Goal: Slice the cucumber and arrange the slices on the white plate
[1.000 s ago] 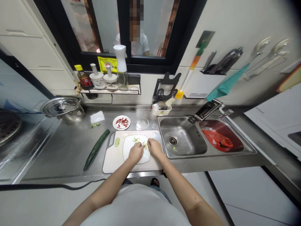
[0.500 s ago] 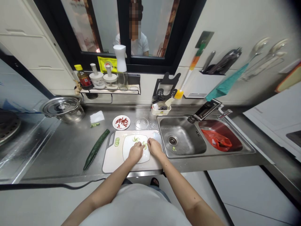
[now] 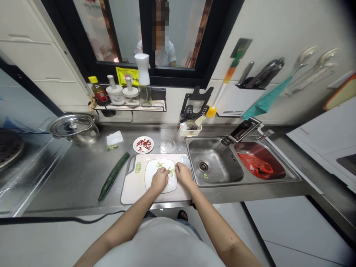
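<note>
A white plate point(image 3: 161, 187) with rounded corners lies on the light cutting board point(image 3: 130, 193), and thin cucumber slices point(image 3: 160, 164) are laid out near its far edge. Over the plate's middle, my left hand point(image 3: 160, 180) is closed, its fingertips at the slices on the right side. My right hand point(image 3: 184, 174) is closed in a pinch at the plate's right edge, close beside those same slices. Whatever either hand pinches is hidden by the fingers. A short row of overlapping cucumber slices point(image 3: 138, 167) rests on the board, left of the plate.
A whole cucumber point(image 3: 113, 178) lies left of the board. Behind the board stand a small plate of red pieces point(image 3: 143, 145) and a clear round lid point(image 3: 167, 145). The sink point(image 3: 219, 163) is on the right, a lidded pot point(image 3: 75, 128) at the left. A person point(image 3: 164, 52) shows in the window.
My left hand has drawn slightly back and left, showing more of the slices between the hands. My right hand has shifted only a little; the slices look about the same.
</note>
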`<action>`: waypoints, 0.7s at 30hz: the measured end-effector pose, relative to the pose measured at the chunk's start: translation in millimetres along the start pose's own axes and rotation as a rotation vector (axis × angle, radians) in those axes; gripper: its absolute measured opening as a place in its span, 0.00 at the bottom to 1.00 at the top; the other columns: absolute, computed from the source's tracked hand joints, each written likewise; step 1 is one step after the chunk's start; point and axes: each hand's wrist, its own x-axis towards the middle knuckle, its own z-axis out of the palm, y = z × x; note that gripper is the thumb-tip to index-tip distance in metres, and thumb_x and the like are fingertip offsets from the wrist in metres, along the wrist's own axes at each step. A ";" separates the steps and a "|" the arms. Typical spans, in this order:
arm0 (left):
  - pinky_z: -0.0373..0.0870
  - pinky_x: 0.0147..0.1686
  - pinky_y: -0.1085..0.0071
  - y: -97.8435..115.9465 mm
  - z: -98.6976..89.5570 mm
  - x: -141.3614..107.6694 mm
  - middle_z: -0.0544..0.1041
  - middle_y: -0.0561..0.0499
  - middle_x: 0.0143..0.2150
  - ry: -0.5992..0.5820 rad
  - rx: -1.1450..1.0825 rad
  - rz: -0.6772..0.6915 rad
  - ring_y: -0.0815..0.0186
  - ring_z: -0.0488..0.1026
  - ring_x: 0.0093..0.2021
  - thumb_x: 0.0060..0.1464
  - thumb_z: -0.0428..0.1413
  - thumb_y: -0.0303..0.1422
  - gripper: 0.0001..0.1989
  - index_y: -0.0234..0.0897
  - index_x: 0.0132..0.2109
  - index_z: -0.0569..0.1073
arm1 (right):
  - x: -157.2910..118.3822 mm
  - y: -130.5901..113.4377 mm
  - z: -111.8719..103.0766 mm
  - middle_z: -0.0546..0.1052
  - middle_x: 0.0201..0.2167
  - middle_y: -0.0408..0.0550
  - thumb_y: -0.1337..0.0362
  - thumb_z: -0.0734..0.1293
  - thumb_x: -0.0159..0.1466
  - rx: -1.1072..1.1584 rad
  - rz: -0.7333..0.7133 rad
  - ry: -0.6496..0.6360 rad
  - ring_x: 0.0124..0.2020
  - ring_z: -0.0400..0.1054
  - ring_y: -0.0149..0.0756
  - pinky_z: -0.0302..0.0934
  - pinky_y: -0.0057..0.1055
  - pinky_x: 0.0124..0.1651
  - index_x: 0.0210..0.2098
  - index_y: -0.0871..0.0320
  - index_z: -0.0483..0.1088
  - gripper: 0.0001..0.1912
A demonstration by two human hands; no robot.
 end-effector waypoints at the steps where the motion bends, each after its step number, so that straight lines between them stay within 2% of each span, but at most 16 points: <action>1: 0.66 0.49 0.68 0.1 -0.3 -0.3 0.71 0.47 0.44 -0.006 0.009 0.004 0.62 0.66 0.48 0.58 0.47 0.25 0.18 0.41 0.52 0.74 | -0.8 -0.6 -0.2 0.76 0.42 0.51 0.66 0.55 0.68 -0.001 -0.004 0.000 0.41 0.67 0.34 0.50 0.26 0.38 0.43 0.58 0.69 0.12; 7: 0.67 0.47 0.68 1.9 -0.1 0.0 0.70 0.47 0.46 -0.063 0.066 0.007 0.62 0.65 0.48 0.58 0.47 0.25 0.20 0.44 0.54 0.73 | -4.1 -6.0 5.0 0.75 0.42 0.51 0.66 0.56 0.68 -0.031 -0.004 -0.044 0.41 0.66 0.34 0.50 0.26 0.39 0.42 0.58 0.69 0.11; 15: 0.67 0.47 0.68 6.0 -4.3 0.7 0.70 0.46 0.47 -0.089 0.095 0.004 0.62 0.65 0.48 0.59 0.47 0.26 0.19 0.43 0.53 0.73 | -4.9 -8.7 8.2 0.74 0.43 0.53 0.67 0.56 0.68 -0.087 0.001 -0.087 0.42 0.66 0.35 0.52 0.27 0.41 0.44 0.58 0.70 0.12; 21: 0.67 0.47 0.69 8.2 -7.0 0.0 0.71 0.47 0.46 -0.076 0.062 -0.011 0.62 0.65 0.48 0.58 0.47 0.26 0.19 0.43 0.53 0.73 | -9.5 -7.4 6.9 0.75 0.43 0.51 0.66 0.55 0.68 -0.047 -0.005 -0.040 0.42 0.67 0.35 0.52 0.27 0.40 0.43 0.58 0.70 0.12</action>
